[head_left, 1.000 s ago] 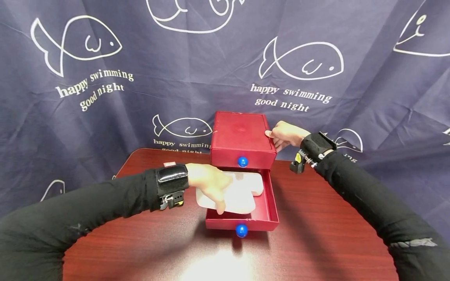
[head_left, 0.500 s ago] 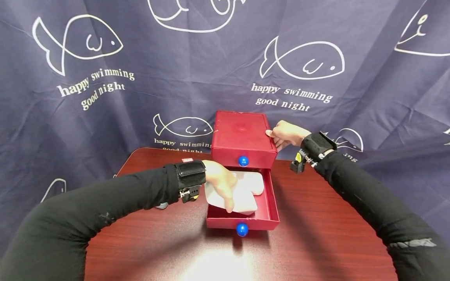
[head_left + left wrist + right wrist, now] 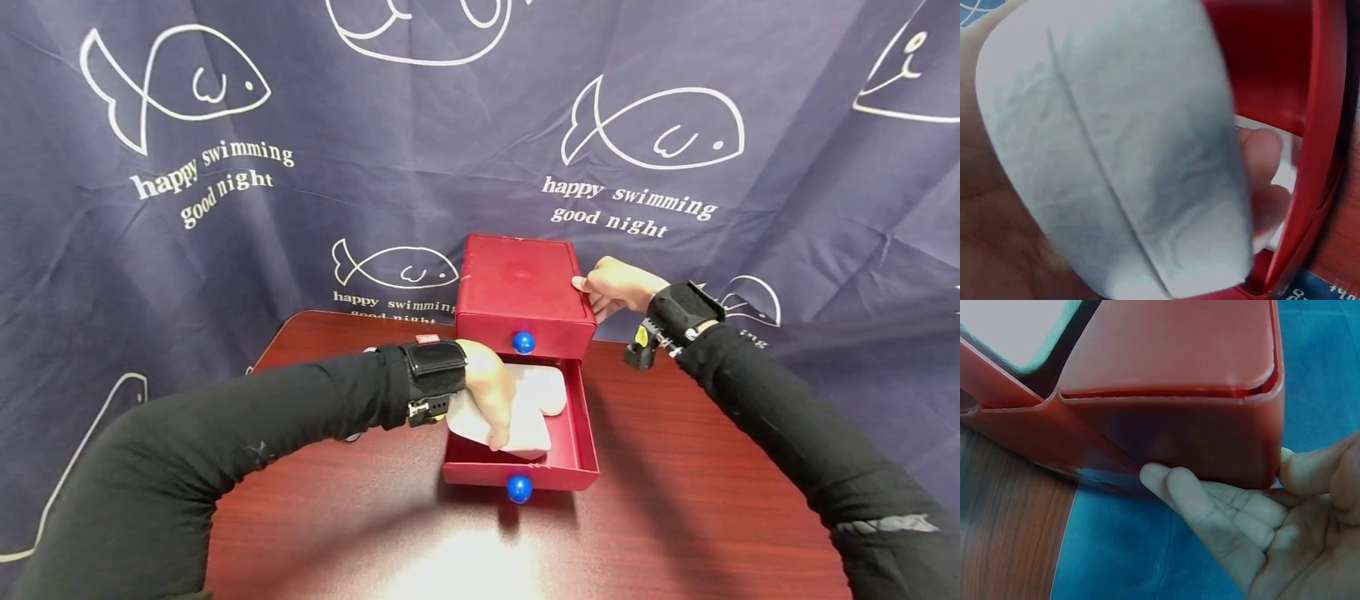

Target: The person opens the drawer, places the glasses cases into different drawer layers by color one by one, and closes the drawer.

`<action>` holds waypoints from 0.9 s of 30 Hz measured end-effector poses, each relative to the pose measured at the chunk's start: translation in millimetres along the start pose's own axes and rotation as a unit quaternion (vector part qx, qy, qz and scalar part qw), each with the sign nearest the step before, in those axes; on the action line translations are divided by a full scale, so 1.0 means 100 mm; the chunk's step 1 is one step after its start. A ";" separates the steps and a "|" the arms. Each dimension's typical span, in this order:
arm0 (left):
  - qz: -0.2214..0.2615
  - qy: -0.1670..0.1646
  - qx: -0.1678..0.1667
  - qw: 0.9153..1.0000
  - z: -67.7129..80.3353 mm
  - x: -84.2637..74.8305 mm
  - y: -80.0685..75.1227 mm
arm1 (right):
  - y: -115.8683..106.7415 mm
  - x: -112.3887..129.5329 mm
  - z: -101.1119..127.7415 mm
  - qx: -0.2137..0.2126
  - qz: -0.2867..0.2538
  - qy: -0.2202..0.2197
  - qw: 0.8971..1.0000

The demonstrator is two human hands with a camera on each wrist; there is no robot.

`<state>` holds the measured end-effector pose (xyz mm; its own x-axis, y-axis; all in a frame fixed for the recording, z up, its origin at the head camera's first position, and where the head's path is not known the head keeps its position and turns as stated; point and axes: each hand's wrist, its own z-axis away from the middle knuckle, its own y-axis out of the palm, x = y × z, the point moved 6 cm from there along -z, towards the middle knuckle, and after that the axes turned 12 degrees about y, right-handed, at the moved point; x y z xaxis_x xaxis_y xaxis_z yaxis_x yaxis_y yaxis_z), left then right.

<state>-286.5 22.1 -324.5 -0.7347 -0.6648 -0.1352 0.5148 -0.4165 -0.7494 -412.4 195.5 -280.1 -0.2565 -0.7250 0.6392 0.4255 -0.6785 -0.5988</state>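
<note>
A small red drawer box (image 3: 517, 271) stands on the table, its lower drawer (image 3: 555, 479) pulled out. My left hand (image 3: 491, 390) is over this drawer and grips a white, paper-like roll (image 3: 1129, 150) with rounded ends and a seam down one side. That roll sits tilted at the drawer's left side. Another white, rounded piece (image 3: 553, 390) lies farther back in the drawer, partly covered by the hand. At the box's right side my right hand (image 3: 618, 285) holds the upper corner, thumb at the edge and fingers (image 3: 1194, 500) against the side wall.
The upper drawer, with a blue knob (image 3: 523, 342), is closed. A second blue knob (image 3: 519, 489) sticks out from the lower drawer's front. Behind the reddish wooden table (image 3: 675, 467) hangs a dark blue curtain (image 3: 510, 117) with fish drawings.
My left hand has moved right, carrying the white roll from over the drawer's left edge farther into the drawer. The right hand keeps its place on the box.
</note>
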 end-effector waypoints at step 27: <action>-0.098 -0.020 -0.009 0.995 -0.16 -0.14 0.07 | 0.00 0.00 -0.01 -0.007 0.009 0.002 1.000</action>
<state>-279.6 38.9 -338.3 -0.8020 -0.5960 0.0405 0.3553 -0.5304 -0.7697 -413.5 195.6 -281.0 -0.2521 -0.7380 0.6260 0.4181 -0.6664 -0.6173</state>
